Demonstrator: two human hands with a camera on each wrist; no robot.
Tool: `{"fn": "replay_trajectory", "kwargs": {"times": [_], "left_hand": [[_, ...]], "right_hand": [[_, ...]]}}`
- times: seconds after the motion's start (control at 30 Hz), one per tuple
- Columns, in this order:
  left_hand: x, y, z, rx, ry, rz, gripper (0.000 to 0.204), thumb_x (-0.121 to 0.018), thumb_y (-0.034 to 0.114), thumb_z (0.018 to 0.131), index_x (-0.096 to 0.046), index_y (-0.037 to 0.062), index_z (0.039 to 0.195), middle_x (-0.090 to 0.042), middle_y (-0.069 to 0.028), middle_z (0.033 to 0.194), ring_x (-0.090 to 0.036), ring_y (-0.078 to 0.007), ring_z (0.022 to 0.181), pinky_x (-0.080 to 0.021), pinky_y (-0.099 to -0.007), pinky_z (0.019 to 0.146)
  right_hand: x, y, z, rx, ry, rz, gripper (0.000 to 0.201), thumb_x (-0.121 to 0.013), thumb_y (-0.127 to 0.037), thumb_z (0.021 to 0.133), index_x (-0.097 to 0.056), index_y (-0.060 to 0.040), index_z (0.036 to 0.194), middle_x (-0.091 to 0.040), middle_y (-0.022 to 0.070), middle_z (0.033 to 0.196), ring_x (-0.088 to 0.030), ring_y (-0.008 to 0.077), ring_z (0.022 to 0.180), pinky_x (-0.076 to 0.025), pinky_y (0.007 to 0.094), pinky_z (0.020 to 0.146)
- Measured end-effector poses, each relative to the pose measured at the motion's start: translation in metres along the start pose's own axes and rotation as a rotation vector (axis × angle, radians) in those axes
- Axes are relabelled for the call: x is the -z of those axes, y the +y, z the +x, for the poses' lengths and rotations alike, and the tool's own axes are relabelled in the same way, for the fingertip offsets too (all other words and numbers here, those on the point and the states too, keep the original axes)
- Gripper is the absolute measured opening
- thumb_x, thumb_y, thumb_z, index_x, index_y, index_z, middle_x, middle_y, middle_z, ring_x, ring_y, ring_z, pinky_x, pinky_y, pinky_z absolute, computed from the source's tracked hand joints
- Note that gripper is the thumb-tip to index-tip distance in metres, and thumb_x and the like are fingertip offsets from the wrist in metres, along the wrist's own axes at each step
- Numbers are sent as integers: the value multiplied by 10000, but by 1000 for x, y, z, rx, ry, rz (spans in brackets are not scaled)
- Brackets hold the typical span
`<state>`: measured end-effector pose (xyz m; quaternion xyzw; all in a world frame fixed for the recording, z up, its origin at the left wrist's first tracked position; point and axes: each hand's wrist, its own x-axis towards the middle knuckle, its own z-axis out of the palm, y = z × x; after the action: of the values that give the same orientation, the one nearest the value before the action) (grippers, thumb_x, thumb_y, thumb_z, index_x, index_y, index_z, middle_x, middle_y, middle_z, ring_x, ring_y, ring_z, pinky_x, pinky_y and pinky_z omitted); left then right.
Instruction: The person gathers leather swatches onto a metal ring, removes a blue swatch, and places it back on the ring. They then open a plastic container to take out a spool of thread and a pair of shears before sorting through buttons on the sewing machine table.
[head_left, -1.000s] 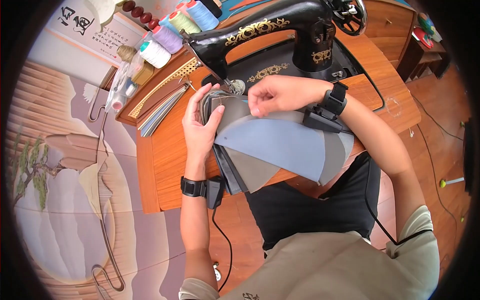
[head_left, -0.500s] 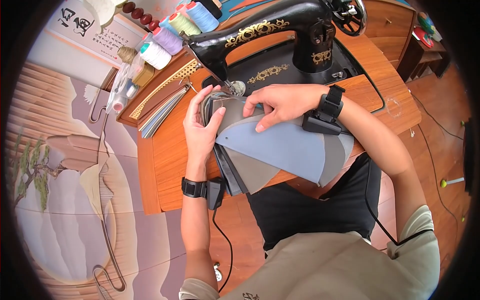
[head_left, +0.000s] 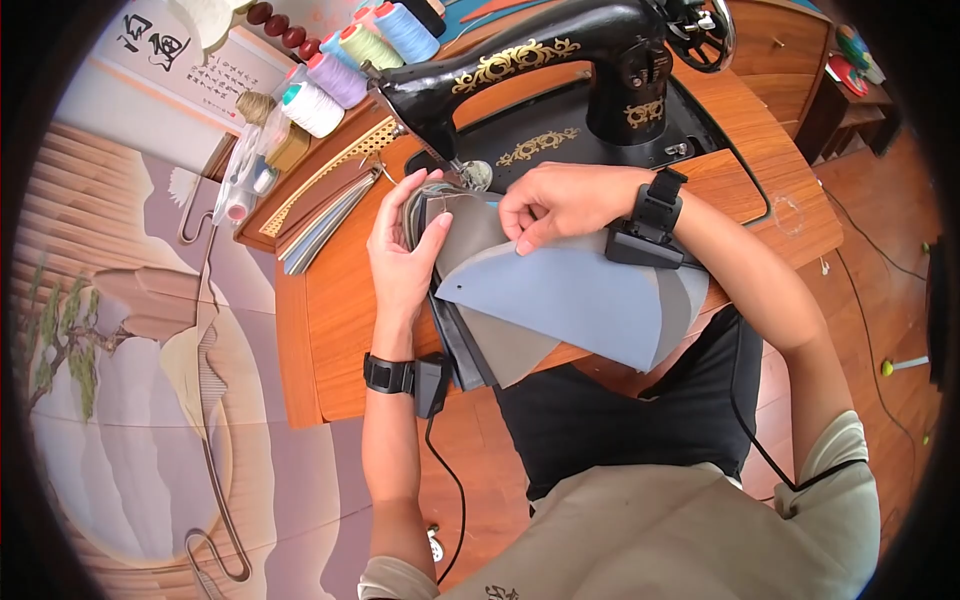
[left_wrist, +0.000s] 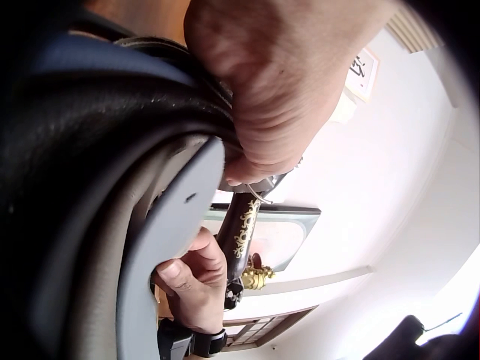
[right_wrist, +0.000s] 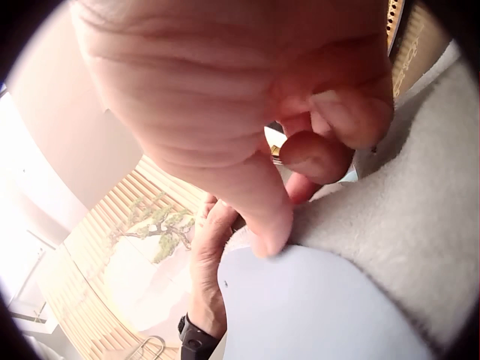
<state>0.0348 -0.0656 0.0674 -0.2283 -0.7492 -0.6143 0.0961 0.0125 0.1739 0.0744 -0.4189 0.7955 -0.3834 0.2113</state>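
A light blue piece [head_left: 560, 300] with a small hole near its pointed end lies on top of fanned grey and dark pieces. The right hand [head_left: 575, 205] pinches its upper edge between thumb and fingers; the right wrist view shows the thumb on the smooth blue face [right_wrist: 300, 300] beside a fuzzy grey surface [right_wrist: 420, 195]. At the bundled end of the stack, the left hand [head_left: 400, 250] grips the curled sheets [head_left: 430, 205], thumb on the near side. In the left wrist view, the blue piece [left_wrist: 176, 202] stands away from the darker layers [left_wrist: 97, 142].
A black sewing machine [head_left: 520, 55] stands just behind the hands. Thread spools [head_left: 335, 80] line the table's back left, with a bundle of coloured strips [head_left: 330, 220] below them. The wooden table's left edge [head_left: 300, 370] lies beside a patterned screen [head_left: 150, 330].
The right hand has opened, then pinched the blue piece's edge. That piece has shifted slightly right and down, its holed tip now apart from the left thumb. The left hand keeps its grip.
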Motion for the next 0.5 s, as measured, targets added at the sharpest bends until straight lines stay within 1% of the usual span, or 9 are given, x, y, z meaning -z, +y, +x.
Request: {"fn": "replay_trajectory", "kwargs": {"times": [0.07, 0.1, 0.2, 0.27, 0.3, 0.37, 0.4, 0.43, 0.5], "left_hand": [[0, -1, 1, 9, -4, -7, 507, -653, -51, 834, -494, -5, 1313, -571, -153, 1301, -559, -168, 1147, -423, -296, 1000], [1, -2, 1, -1, -4, -9, 507, -654, -52, 833, -494, -6, 1312, -571, -155, 1301, -561, -168, 1145, -426, -295, 998], [1, -1, 1, -4, -1, -11, 506, -653, -53, 835, -492, -9, 1312, -571, -163, 1301, -566, -169, 1142, -431, -291, 994], [2, -1, 1, 1, 4, -11, 504, -651, -53, 837, -490, -11, 1313, -570, -168, 1302, -568, -169, 1141, -433, -289, 992], [3, -2, 2, 7, 7, -35, 504, -647, -53, 839, -485, -17, 1315, -573, -161, 1294, -567, -169, 1142, -434, -288, 992], [4, -6, 2, 12, 11, -60, 503, -643, -52, 842, -479, -23, 1317, -575, -153, 1286, -567, -168, 1144, -434, -287, 991], [4, -7, 1, 32, 61, -58, 489, -645, -60, 830, -492, -32, 1293, -582, -136, 1265, -561, -164, 1141, -425, -294, 998], [3, -8, 1, 53, 111, -57, 474, -648, -67, 819, -505, -41, 1270, -589, -120, 1245, -556, -159, 1138, -416, -301, 1005], [2, -6, -1, 47, 94, -79, 471, -636, -74, 815, -501, -53, 1267, -586, -106, 1228, -547, -160, 1150, -405, -304, 1015]], "right_hand": [[-2, 3, 0, 188, 187, 12, 137, -688, -166, 859, -622, -47, 859, -572, 4, 685, -515, 122, 600, -418, 287, 573], [-1, -2, -1, 188, 187, 12, 137, -688, -166, 859, -622, -47, 859, -572, 4, 685, -515, 122, 600, -418, 287, 573], [2, -11, -3, 108, 165, 100, 139, -680, -173, 877, -610, -54, 860, -555, -28, 718, -494, 79, 635, -410, 260, 590], [-1, -3, 1, 234, 228, 263, 130, -654, -164, 906, -582, -58, 885, -536, -54, 737, -471, 45, 648, -393, 240, 581], [-1, 1, 5, 235, 228, 262, 130, -654, -164, 906, -582, -58, 885, -536, -54, 737, -471, 45, 648, -393, 240, 581], [-1, 9, 10, 324, 373, 372, 140, -627, -169, 933, -545, -56, 914, -522, -65, 723, -446, 20, 627, -376, 224, 551], [3, -5, 1, 173, 389, 446, 147, -601, -180, 951, -522, -60, 924, -515, -68, 715, -434, 14, 607, -355, 197, 524], [5, -4, 1, 172, 388, 447, 147, -601, -180, 951, -522, -60, 924, -515, -68, 715, -434, 14, 607, -355, 197, 524], [8, -1, 1, 108, 453, 521, 148, -587, -197, 960, -518, -71, 928, -516, -75, 711, -439, 4, 608, -349, 176, 507]]}}
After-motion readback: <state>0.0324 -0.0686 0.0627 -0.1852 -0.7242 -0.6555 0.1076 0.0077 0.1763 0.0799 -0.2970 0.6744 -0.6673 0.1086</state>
